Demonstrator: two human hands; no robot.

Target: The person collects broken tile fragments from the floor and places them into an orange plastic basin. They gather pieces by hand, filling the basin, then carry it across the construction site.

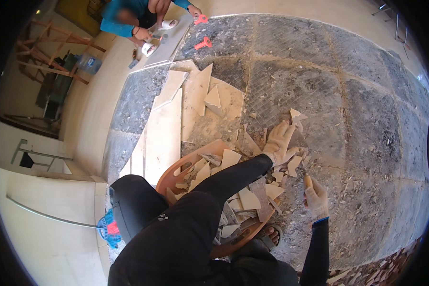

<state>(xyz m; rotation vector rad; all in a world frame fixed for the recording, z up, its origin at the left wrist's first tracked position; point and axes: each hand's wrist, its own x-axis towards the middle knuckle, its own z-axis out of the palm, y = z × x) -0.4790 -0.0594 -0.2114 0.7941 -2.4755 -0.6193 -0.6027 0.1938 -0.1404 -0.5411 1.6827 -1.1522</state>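
Observation:
My left hand [277, 142], in a pale work glove, reaches out with its fingers extended over a loose heap of broken tile pieces [294, 164]. Its fingertips are beside a pale pointed tile shard [297, 116]; whether they touch it I cannot tell. My right hand [315, 198], gloved too, is just above the rubble on the right, fingers curled. A small brownish tip shows at its fingers, too unclear to name. Under my left arm stands an orange-brown plastic tub [166, 177] with handle slots, full of tile shards [249, 199].
A person in a teal top [117, 19] crouches at upper left with a hammer; a red-gripped chisel [204, 43] lies nearby. Large cracked tiles [163, 138] lie beyond the tub. Rough stripped floor [295, 90] stretches right. More rubble [381, 269] is piled at lower right.

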